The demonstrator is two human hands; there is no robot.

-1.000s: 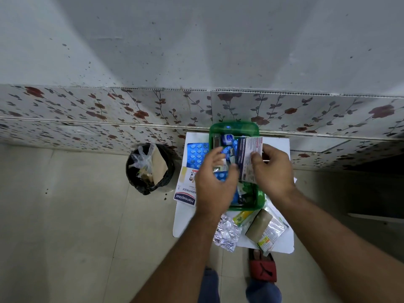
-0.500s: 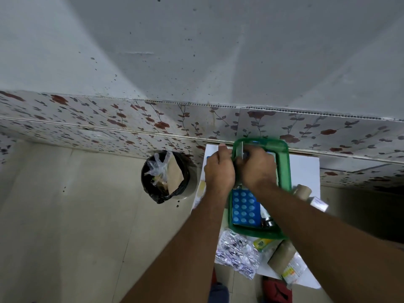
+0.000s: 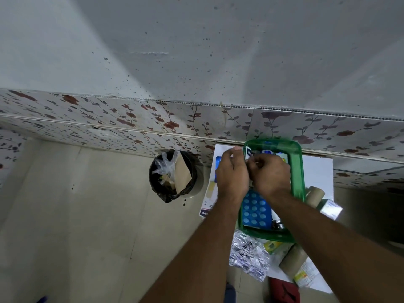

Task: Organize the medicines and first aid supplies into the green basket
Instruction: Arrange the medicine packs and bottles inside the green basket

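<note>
Over the green basket (image 3: 297, 182), both hands, left hand (image 3: 232, 176) and right hand (image 3: 270, 176), are pinching something small I can't identify; next, the foil strips (image 3: 249, 256) at six o'clock probably need fetching.

You have a black-lined waste bin (image 3: 173, 176) at mid-frame, standing on the beige tiled floor (image 3: 65, 226) and holding a clear plastic bag and a piece of brown card. Behind it, across the middle of the frame, runs a flower-patterned wall band (image 3: 131, 119), under a grey speckled wall (image 3: 196, 51).
</note>
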